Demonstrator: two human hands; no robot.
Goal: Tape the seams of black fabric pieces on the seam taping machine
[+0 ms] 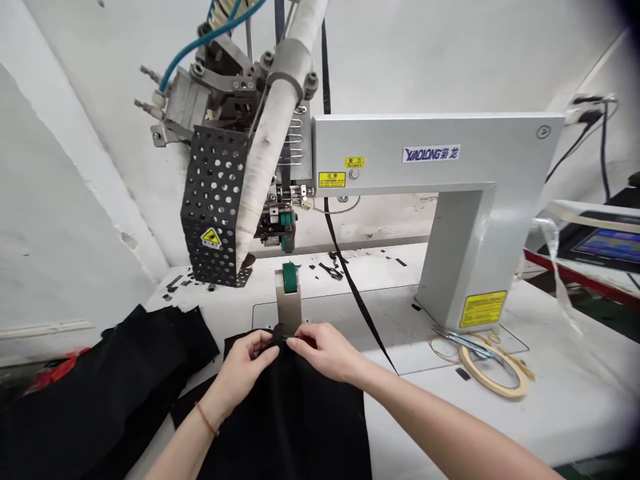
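Observation:
A piece of black fabric (320, 427) lies over the near part of the machine table. At its far edge my left hand (243, 367) pinches the cloth between thumb and fingers. Close beside it, my right hand (325, 350) grips the same edge, thumb toward the left thumb. Something small and dark sits between the two hands, too small to make out. Just beyond the fingertips stands a post with a green roller (289, 277). Above that hangs the machine's upper roller head (287, 230), apart from the lower roller.
More black fabric (100, 387) is heaped at the left. A perforated black guard (213, 200) and white-wrapped tube (270, 127) hang above. Right of my hands are a black tape (360, 303), scissors (463, 339) and a tape roll (517, 387). Scraps (333, 270) litter the back.

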